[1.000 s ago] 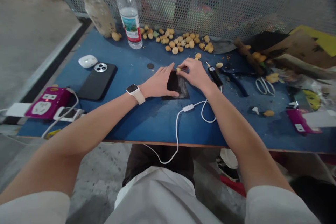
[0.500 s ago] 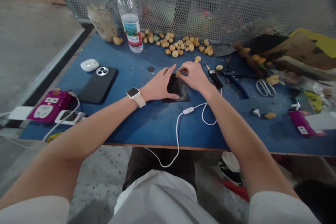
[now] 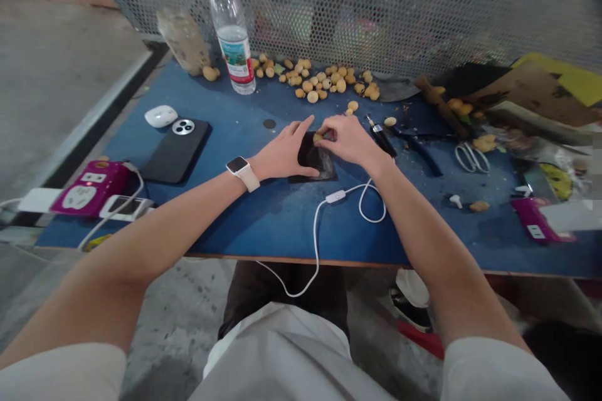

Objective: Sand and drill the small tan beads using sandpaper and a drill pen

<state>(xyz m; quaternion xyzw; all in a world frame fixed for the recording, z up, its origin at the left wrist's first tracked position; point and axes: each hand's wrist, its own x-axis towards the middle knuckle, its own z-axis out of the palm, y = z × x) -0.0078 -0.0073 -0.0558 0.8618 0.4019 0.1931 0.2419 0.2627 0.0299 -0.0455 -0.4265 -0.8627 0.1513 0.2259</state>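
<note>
My left hand (image 3: pixel 285 151) lies flat with fingers stretched out on the left part of a small black sheet (image 3: pixel 320 166) on the blue table (image 3: pixel 263 225), holding it down. My right hand (image 3: pixel 345 138) has its fingers pinched on a small yellow-brown nut-like piece (image 3: pixel 318 136), pressed against the sheet's top. A white smartwatch (image 3: pixel 242 171) sits on my left wrist. A pile of the same yellowish pieces (image 3: pixel 320 80) lies further back.
A water bottle (image 3: pixel 230 31), a black phone (image 3: pixel 176 148), a white earbud case (image 3: pixel 160 115) and a magenta power strip (image 3: pixel 84 187) stand left. A white cable (image 3: pixel 320 225), a black pen-like tool (image 3: pixel 380 135), scissors (image 3: pixel 473 156) and cardboard clutter lie right. Mesh fence behind.
My right hand has slid the small piece slightly left and down across the black sheet. The left hand stays put.
</note>
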